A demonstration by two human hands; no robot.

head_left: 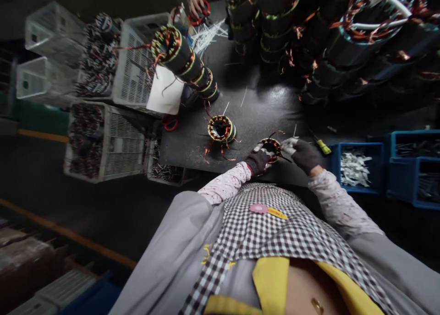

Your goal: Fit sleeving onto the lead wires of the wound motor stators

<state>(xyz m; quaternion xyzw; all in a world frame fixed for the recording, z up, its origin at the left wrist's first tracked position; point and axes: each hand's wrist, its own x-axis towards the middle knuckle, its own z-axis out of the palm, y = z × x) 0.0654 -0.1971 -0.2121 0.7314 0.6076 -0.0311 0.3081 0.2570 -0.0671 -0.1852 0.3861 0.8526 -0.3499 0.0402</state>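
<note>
A motor stator (271, 144) with copper windings stands on the dark table at its near edge. My left hand (258, 160), in a dark glove with pale fingertips, is closed around its left side. At its right side, my right hand (304, 154) has the fingertips pinched together beside the stator's dark lead wires. Whatever lies between those fingertips is too small to make out. A second stator (222, 128) sits to the left, its copper leads spread on the table. Behind it leans a stack of stators (192, 65).
Stacked stators (343, 54) fill the back right. A yellow-handled screwdriver (323, 146) lies beside a blue bin (383, 168) of white pieces. Red-handled scissors (170, 123) rest at the left edge, near crates (127, 145). A co-worker's hand (195, 4) is at red scissors (205, 12).
</note>
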